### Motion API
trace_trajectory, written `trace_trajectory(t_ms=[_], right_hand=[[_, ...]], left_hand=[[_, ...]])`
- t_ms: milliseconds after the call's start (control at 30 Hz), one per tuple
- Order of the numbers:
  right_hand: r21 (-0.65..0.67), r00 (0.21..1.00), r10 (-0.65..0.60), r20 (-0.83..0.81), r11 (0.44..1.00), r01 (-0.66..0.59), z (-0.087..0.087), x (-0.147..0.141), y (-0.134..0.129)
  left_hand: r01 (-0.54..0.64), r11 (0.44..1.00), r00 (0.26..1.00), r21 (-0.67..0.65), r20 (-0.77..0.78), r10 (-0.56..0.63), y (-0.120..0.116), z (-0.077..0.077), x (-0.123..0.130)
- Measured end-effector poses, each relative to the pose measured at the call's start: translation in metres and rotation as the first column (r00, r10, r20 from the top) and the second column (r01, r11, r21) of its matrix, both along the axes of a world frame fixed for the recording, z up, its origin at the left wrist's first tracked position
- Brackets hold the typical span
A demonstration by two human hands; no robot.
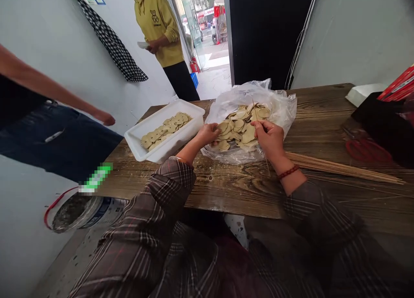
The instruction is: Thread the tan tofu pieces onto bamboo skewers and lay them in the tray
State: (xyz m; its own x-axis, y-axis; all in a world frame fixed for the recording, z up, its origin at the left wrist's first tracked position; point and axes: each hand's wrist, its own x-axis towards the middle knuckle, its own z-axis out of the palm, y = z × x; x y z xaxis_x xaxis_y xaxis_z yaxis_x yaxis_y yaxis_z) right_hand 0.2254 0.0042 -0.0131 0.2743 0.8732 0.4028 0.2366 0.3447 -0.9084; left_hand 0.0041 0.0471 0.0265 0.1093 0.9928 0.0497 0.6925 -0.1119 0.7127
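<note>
My right hand (pixel 270 136) is closed around a thin wooden skewer (pixel 267 164), which sticks out above and below the fingers. My left hand (pixel 207 135) pinches a pale tan round slice (pixel 222 127) at the left edge of a pile; the fingertips are partly hidden. Under both hands, a clear plastic bag (pixel 278 99) lies spread on the wooden table, full of loose tan slices (pixel 239 125). To its left stands a white plastic tub (pixel 134 142), where more slices (pixel 166 130) lie in overlapping rows.
Beside my right wrist lies a bundle of skewers (pixel 343 167). Red-handled scissors (pixel 367 151) and a dark box (pixel 375 121) sit at the right of the table (pixel 226 190). A bucket (pixel 73 211) stands lower left. Two people stand beyond the table's left side.
</note>
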Motion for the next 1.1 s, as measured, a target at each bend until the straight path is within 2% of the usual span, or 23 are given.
trace_trajectory(t_ms=[67, 167, 267, 333, 367, 433, 500, 567, 667, 767, 900, 1000, 1100], right_hand=[[0.009, 1.0, 0.0, 0.011, 1.0, -0.001, 0.0, 0.0, 0.0], [0.025, 1.0, -0.004, 0.021, 1.0, 0.004, 0.001, 0.001, -0.002], [0.028, 0.999, -0.006, 0.049, 1.0, 0.005, 0.003, 0.0, -0.003], [0.023, 0.997, -0.008, 0.074, 1.0, 0.007, 0.004, 0.0, -0.004], [0.021, 0.997, -0.01, 0.082, 1.0, 0.009, 0.005, 0.0, -0.004], [0.023, 0.996, -0.012, 0.091, 1.0, 0.009, 0.007, -0.001, -0.005], [0.032, 0.996, -0.004, 0.092, 0.999, 0.001, 0.008, -0.002, -0.006], [0.035, 0.995, 0.009, 0.096, 0.999, -0.013, 0.009, -0.003, -0.007], [0.026, 0.993, 0.029, 0.11, 0.999, -0.032, 0.01, -0.005, -0.009], [0.018, 0.99, 0.065, 0.125, 0.998, -0.067, 0.01, -0.009, -0.013], [-0.012, 0.97, 0.194, 0.145, 0.981, -0.194, 0.011, -0.019, -0.021], [-0.023, 0.931, 0.316, 0.185, 0.948, -0.317, 0.012, -0.028, -0.029], [-0.016, 0.9, 0.369, 0.233, 0.927, -0.376, 0.014, -0.033, -0.035]], left_hand=[[0.03, 0.995, 0.97, 0.091, -0.242, -0.007, -0.001, -0.003, -0.001], [0.054, 0.982, 0.836, 0.18, -0.546, 0.054, -0.003, -0.001, 0.003], [0.048, 0.978, 0.719, 0.203, -0.687, 0.107, -0.008, 0.002, 0.008], [0.043, 0.973, 0.711, 0.226, -0.691, 0.129, -0.009, 0.003, 0.006], [0.037, 0.966, 0.732, 0.255, -0.665, 0.147, -0.009, 0.003, 0.004], [0.009, 0.949, 0.821, 0.316, -0.544, 0.174, -0.007, 0.004, -0.003], [-0.048, 0.94, 0.934, 0.338, -0.318, 0.162, -0.005, 0.004, -0.012], [-0.103, 0.953, 0.993, 0.284, -0.023, 0.114, -0.006, 0.004, -0.02], [-0.094, 0.986, 0.94, 0.135, 0.34, 0.043, -0.016, 0.005, -0.025], [-0.068, 0.997, 0.855, 0.036, 0.517, 0.039, -0.03, 0.004, -0.023], [-0.047, 0.999, 0.787, -0.006, 0.615, 0.041, -0.045, 0.002, -0.017], [-0.026, 1.0, 0.761, -0.016, 0.648, 0.03, -0.051, 0.001, -0.015], [-0.03, 0.999, 0.749, -0.022, 0.661, 0.037, -0.05, 0.001, -0.013]])
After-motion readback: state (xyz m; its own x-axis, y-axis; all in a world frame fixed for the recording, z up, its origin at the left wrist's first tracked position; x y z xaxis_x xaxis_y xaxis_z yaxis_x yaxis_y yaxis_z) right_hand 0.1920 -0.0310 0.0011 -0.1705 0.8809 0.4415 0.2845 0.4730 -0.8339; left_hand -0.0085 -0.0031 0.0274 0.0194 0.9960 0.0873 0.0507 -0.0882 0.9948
